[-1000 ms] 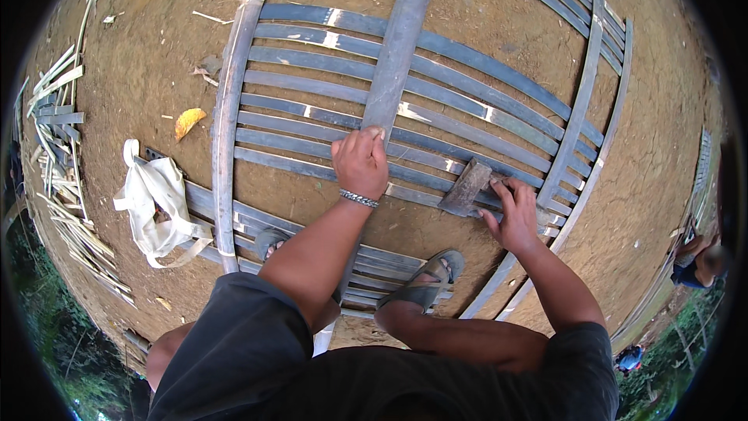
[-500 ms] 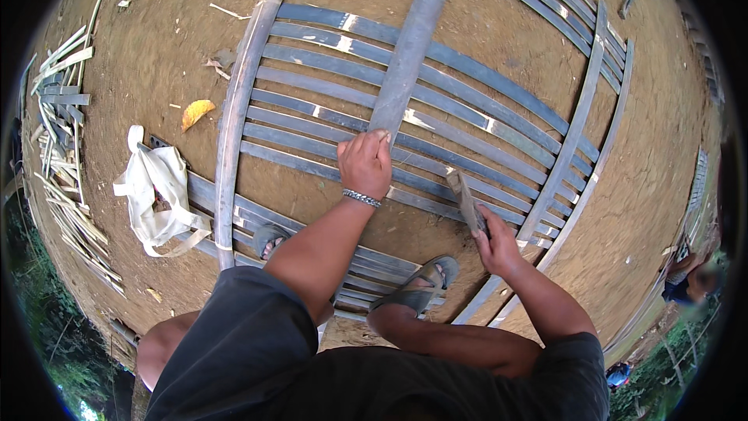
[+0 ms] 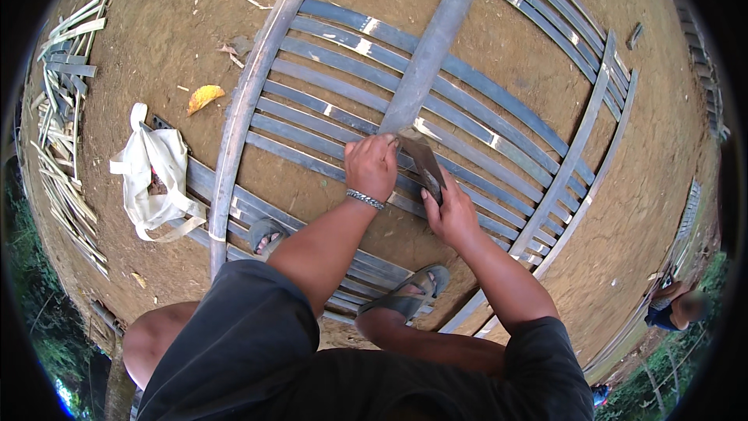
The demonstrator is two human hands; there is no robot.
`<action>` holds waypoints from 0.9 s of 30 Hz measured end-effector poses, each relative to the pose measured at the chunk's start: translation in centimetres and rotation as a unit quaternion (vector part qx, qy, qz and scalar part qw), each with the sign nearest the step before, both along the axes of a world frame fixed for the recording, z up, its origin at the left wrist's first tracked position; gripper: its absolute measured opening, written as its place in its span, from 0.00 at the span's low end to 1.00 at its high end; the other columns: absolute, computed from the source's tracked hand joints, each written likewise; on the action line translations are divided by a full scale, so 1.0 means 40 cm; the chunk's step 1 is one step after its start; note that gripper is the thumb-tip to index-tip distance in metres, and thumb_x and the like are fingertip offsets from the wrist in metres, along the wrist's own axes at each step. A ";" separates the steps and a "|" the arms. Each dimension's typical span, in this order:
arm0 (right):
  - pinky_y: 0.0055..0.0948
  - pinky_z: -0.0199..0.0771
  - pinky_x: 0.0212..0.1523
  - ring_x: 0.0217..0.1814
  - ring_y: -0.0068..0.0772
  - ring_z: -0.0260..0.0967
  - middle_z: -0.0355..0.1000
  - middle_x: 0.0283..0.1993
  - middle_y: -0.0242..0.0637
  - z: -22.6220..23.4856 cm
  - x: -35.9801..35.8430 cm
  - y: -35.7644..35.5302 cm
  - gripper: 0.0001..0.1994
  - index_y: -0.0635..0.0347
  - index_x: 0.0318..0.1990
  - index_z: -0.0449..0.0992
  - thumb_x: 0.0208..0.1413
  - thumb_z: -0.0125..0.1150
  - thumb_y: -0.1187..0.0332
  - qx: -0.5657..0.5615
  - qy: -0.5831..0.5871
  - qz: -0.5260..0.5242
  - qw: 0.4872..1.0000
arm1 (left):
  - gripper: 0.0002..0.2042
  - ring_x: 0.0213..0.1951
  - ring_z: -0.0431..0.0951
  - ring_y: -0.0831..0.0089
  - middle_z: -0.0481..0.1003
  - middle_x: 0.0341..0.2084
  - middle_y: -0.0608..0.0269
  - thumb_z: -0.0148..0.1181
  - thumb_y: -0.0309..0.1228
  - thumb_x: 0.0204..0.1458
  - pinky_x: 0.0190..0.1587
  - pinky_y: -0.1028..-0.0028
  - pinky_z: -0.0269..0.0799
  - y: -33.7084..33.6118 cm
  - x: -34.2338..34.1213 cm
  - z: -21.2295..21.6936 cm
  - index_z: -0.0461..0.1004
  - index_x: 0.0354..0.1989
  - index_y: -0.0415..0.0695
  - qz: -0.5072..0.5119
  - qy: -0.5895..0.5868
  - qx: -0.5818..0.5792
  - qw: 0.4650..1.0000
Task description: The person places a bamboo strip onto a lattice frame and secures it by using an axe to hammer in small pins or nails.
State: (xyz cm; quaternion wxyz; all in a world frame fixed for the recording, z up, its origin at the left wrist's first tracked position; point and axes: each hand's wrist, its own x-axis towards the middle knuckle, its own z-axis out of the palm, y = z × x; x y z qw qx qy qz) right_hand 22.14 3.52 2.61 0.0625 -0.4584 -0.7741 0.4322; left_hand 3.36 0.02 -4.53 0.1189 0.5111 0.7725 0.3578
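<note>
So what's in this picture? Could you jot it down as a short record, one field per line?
Setting: bare brown dirt ground, outdoors
Main work: flat lattice of grey split-bamboo slats lying on the ground
Left hand: presses on the wide grey bamboo strip laid across the slats; beaded bracelet on its wrist
Right hand: grip closed on a broad dark metal blade, held next to the left hand
Feet: grey sandals standing on the slats
Nearby: white cloth bag, yellow dry leaf, pile of pale bamboo slivers
</note>
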 end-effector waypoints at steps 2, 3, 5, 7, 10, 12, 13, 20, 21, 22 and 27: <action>0.50 0.79 0.52 0.55 0.65 0.76 0.74 0.58 0.59 0.008 0.002 0.002 0.28 0.60 0.69 0.63 0.62 0.63 0.67 0.004 -0.010 0.001 1.000 | 0.06 0.33 0.79 0.55 0.79 0.29 0.57 0.63 0.23 0.53 0.41 0.59 0.67 -0.001 -0.005 -0.008 0.78 0.39 0.45 -0.003 -0.005 0.021 1.000; 0.50 0.79 0.52 0.55 0.65 0.76 0.74 0.58 0.59 0.005 0.012 -0.004 0.29 0.59 0.69 0.63 0.62 0.63 0.68 0.021 0.018 0.008 1.000 | 0.06 0.33 0.79 0.55 0.78 0.28 0.57 0.63 0.24 0.53 0.41 0.59 0.67 0.000 -0.002 -0.005 0.78 0.39 0.45 -0.002 -0.004 0.018 1.000; 0.50 0.79 0.52 0.55 0.65 0.76 0.74 0.58 0.59 -0.010 0.037 -0.015 0.29 0.58 0.70 0.63 0.62 0.63 0.68 0.053 0.075 0.023 0.996 | 0.05 0.32 0.78 0.54 0.78 0.28 0.57 0.63 0.24 0.53 0.40 0.58 0.66 0.002 0.002 0.002 0.78 0.38 0.45 -0.001 -0.004 0.014 1.000; 0.49 0.80 0.51 0.55 0.64 0.77 0.75 0.58 0.59 -0.018 0.028 -0.015 0.29 0.58 0.70 0.63 0.62 0.63 0.68 0.033 0.045 0.026 0.998 | 0.05 0.32 0.78 0.54 0.78 0.28 0.57 0.64 0.25 0.53 0.41 0.58 0.66 0.004 0.004 0.003 0.78 0.37 0.45 0.004 -0.003 0.013 1.000; 0.49 0.80 0.50 0.54 0.63 0.77 0.75 0.58 0.58 -0.014 0.005 -0.011 0.29 0.58 0.69 0.64 0.61 0.63 0.69 0.019 0.024 0.009 0.999 | 0.05 0.33 0.78 0.54 0.78 0.28 0.56 0.64 0.25 0.53 0.41 0.58 0.67 -0.005 -0.001 -0.011 0.79 0.38 0.45 0.001 0.002 0.001 1.000; 0.49 0.80 0.50 0.54 0.63 0.77 0.75 0.59 0.57 -0.003 0.002 -0.010 0.28 0.58 0.69 0.64 0.61 0.63 0.69 0.025 0.030 -0.002 0.999 | 0.05 0.34 0.79 0.54 0.79 0.29 0.55 0.64 0.25 0.53 0.42 0.59 0.67 -0.006 -0.004 -0.012 0.79 0.38 0.44 0.000 -0.001 -0.007 1.000; 0.49 0.80 0.51 0.54 0.63 0.77 0.75 0.59 0.57 0.004 0.005 -0.012 0.28 0.58 0.69 0.64 0.61 0.63 0.69 0.032 0.041 -0.003 0.999 | 0.04 0.34 0.79 0.54 0.79 0.30 0.55 0.64 0.25 0.53 0.42 0.59 0.67 -0.004 -0.002 -0.007 0.79 0.37 0.44 0.001 -0.007 -0.008 1.000; 0.51 0.79 0.53 0.57 0.65 0.76 0.74 0.59 0.61 0.014 -0.011 0.000 0.29 0.58 0.70 0.63 0.63 0.63 0.67 -0.016 0.000 0.010 1.000 | 0.03 0.36 0.79 0.57 0.79 0.30 0.60 0.62 0.28 0.56 0.47 0.58 0.66 -0.137 -0.012 -0.008 0.77 0.37 0.47 -0.005 -0.007 -0.008 1.000; 0.51 0.79 0.53 0.57 0.65 0.76 0.74 0.59 0.61 0.005 -0.004 0.001 0.30 0.58 0.71 0.62 0.63 0.63 0.67 -0.018 -0.010 0.021 1.000 | 0.03 0.35 0.78 0.58 0.79 0.30 0.60 0.62 0.27 0.55 0.46 0.58 0.65 -0.140 -0.014 -0.009 0.77 0.37 0.47 -0.010 0.000 -0.010 1.000; 0.52 0.79 0.53 0.57 0.65 0.76 0.74 0.59 0.61 -0.015 0.012 0.000 0.30 0.58 0.71 0.62 0.63 0.63 0.66 -0.020 -0.019 0.032 0.999 | 0.03 0.35 0.78 0.58 0.79 0.29 0.60 0.62 0.26 0.55 0.45 0.58 0.65 -0.141 -0.015 -0.009 0.77 0.37 0.46 -0.017 0.007 -0.012 1.000; 0.44 0.79 0.51 0.52 0.63 0.78 0.77 0.55 0.58 0.044 0.024 -0.003 0.27 0.59 0.68 0.68 0.62 0.64 0.68 0.060 0.081 0.018 0.995 | 0.03 0.34 0.78 0.59 0.79 0.29 0.60 0.62 0.26 0.55 0.44 0.59 0.64 -0.144 -0.024 -0.004 0.77 0.37 0.46 -0.028 0.011 -0.019 0.999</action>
